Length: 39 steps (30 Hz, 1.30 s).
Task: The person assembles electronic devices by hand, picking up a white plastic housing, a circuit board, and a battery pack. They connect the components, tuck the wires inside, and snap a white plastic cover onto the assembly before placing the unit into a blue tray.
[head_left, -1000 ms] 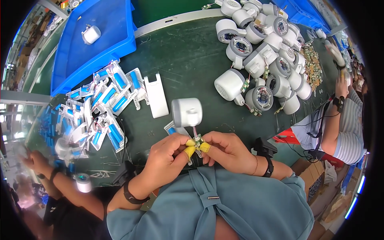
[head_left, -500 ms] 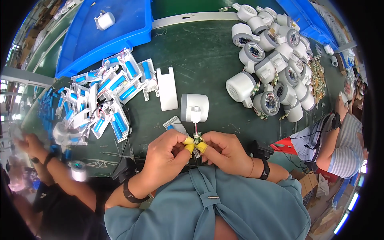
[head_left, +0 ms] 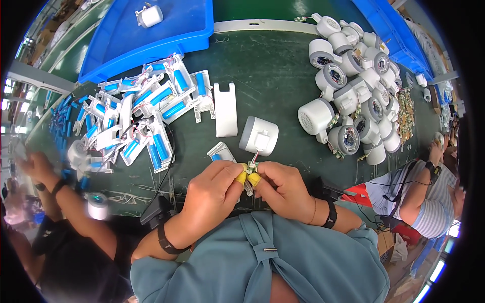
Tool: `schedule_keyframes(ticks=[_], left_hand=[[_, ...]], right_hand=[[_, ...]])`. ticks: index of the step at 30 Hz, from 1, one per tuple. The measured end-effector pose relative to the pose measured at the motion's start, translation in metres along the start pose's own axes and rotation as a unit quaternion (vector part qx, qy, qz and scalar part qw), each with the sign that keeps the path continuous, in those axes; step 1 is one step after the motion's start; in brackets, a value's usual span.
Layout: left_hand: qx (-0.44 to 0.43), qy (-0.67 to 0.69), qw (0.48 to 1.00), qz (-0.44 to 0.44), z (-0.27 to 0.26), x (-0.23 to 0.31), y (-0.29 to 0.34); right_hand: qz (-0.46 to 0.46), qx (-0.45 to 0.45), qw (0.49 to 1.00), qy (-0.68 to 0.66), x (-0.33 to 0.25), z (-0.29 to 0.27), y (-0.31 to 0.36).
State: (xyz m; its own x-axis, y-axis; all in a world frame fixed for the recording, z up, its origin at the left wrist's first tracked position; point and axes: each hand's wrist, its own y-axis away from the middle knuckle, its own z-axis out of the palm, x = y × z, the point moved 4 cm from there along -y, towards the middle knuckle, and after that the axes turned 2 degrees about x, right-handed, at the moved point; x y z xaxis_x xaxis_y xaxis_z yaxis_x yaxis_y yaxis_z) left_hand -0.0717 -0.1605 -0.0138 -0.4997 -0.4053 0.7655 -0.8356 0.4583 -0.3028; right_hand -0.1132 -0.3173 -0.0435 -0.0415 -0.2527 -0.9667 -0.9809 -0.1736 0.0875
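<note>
Left edge of the table (head_left: 273,70): loose blue cells (head_left: 63,118) lay heaped. Over the far edge, toward its left end, sat a blue tray (head_left: 146,54), one white-and-grey housing (head_left: 151,16) inside. Nearer you, white casings (head_left: 125,108) lay jumbled, many holding blue cells; a white cover (head_left: 226,111) lay just beside them. Near edge, middle: your left hand (head_left: 212,187) pinched a small circuit board (head_left: 252,166), thumb and forefinger in yellow covers. Wires joined it to a white lamp-like unit (head_left: 261,137) just beyond. Your right hand (head_left: 285,189) gripped the board's other side. Toward the right edge, similar units (head_left: 347,98) were piled beside a heap of small boards (head_left: 405,118). Far right corner: a blue bin (head_left: 399,38), contents unclear.
</note>
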Motion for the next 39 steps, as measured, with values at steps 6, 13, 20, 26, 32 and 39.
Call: schedule_keyframes(ticks=[6,13,20,26,32,39], left_hand=[[-0.014,-0.029,0.999,0.02,0.002,0.003,-0.001],[0.005,0.006,1.0,-0.015,0.005,0.008,0.002],[0.009,-0.004,1.0,0.026,0.005,0.009,0.001],[-0.095,0.106,0.986,-0.082,-0.005,-0.007,-0.007],[-0.108,0.047,0.992,-0.045,-0.003,-0.004,-0.006],[-0.048,0.003,0.997,-0.06,0.002,-0.006,-0.002]], right_hand=[[-0.058,0.051,0.994,0.079,-0.006,0.005,-0.001],[-0.117,0.1,0.974,0.164,-0.013,0.008,-0.004],[-0.122,0.107,0.973,0.167,-0.013,0.011,-0.004],[-0.113,0.067,0.981,0.14,-0.023,-0.001,-0.004],[-0.122,0.171,0.946,0.249,-0.036,-0.036,0.005],[-0.097,0.126,0.941,0.298,-0.021,-0.028,-0.029]])
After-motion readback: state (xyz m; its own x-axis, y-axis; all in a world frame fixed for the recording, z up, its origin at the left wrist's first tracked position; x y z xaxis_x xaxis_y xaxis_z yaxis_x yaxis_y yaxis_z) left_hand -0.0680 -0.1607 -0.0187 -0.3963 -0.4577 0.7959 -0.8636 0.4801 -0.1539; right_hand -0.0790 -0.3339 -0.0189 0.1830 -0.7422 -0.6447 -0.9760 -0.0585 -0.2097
